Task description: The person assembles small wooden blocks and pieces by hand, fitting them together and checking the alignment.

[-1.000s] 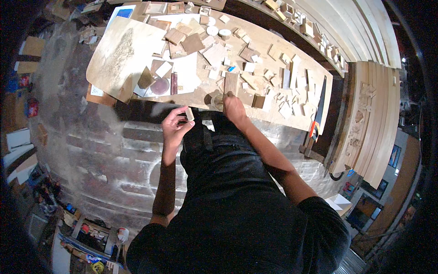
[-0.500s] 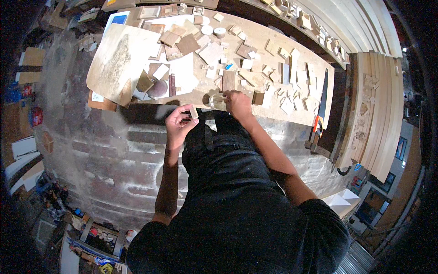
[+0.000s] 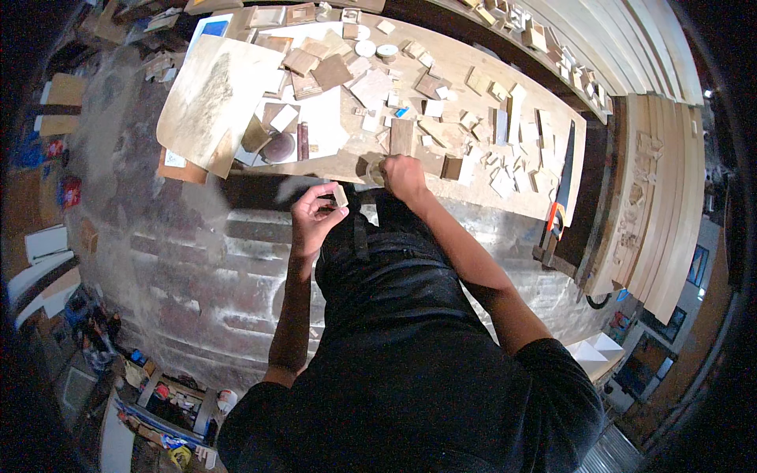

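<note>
Within L hand [image 3: 313, 221]: wd pc [image 3: 341, 196] (pale)

My bare forearms reach forward from bent elbows, my two hands near each other but apart. My left forearm [image 3: 292, 315] runs almost straight ahead to my left hand [image 3: 315, 218], palm turned inward, thumb and forefinger set in a pinch — the other fingers bent behind. My right forearm [image 3: 457, 240] slants inward across my front, wrist in line, carrying my right hand [image 3: 404, 176] a little farther forward. Its back faces up — knuckles bent, fingers curled under, their tips hidden from view.
</note>
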Action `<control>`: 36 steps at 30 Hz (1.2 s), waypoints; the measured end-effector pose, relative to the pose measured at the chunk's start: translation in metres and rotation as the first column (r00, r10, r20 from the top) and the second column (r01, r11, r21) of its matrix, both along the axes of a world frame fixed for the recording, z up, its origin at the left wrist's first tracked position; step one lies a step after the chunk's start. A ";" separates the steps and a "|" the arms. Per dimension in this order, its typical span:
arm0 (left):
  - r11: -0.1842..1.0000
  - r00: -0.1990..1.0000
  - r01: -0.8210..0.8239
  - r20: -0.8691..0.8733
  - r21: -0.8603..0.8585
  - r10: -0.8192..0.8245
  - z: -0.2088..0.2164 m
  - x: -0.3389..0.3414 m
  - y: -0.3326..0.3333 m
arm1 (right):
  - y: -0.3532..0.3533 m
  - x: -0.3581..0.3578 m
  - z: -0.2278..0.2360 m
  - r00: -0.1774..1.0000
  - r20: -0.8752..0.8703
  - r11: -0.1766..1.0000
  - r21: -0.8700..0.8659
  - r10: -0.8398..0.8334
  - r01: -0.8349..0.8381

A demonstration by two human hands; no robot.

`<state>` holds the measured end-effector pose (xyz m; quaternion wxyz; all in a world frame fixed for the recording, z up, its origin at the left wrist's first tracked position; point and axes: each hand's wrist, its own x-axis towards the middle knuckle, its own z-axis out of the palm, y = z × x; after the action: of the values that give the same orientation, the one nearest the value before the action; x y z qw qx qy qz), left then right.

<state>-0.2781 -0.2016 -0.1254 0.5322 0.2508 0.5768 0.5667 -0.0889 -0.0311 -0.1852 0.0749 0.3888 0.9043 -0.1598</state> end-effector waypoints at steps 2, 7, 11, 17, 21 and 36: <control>1.000 1.000 -0.006 -0.022 0.000 0.006 0.000 0.000 -0.002 | 0.001 -0.001 0.003 1.000 -0.013 1.000 -0.024 -0.002 0.002; 1.000 1.000 -0.004 -0.021 0.005 0.004 0.004 -0.001 -0.003 | 0.003 -0.002 0.011 0.998 0.014 0.996 -0.058 -0.060 0.061; 1.000 1.000 0.017 -0.009 0.016 -0.017 0.013 -0.002 0.001 | 0.006 0.010 0.034 0.967 -0.193 0.983 -0.108 -0.166 0.147; 0.999 0.996 0.035 0.085 0.021 -0.037 0.073 -0.004 0.025 | 0.003 0.037 0.126 0.654 -0.477 0.718 -0.680 -0.588 0.149; 0.982 0.981 0.128 0.130 0.140 -0.146 0.110 -0.003 0.047 | -0.014 0.038 0.199 0.489 -0.514 0.602 -0.798 -0.705 0.027; 0.862 0.957 0.277 -0.038 0.424 -0.288 0.191 0.020 0.074 | -0.040 0.045 0.280 0.389 -0.903 0.976 -0.120 -0.183 0.182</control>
<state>-0.2583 -0.1277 0.0651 0.5496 0.4347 0.3895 0.5976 -0.0436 -0.0714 0.0949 -0.4447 0.3366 0.7514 -0.3525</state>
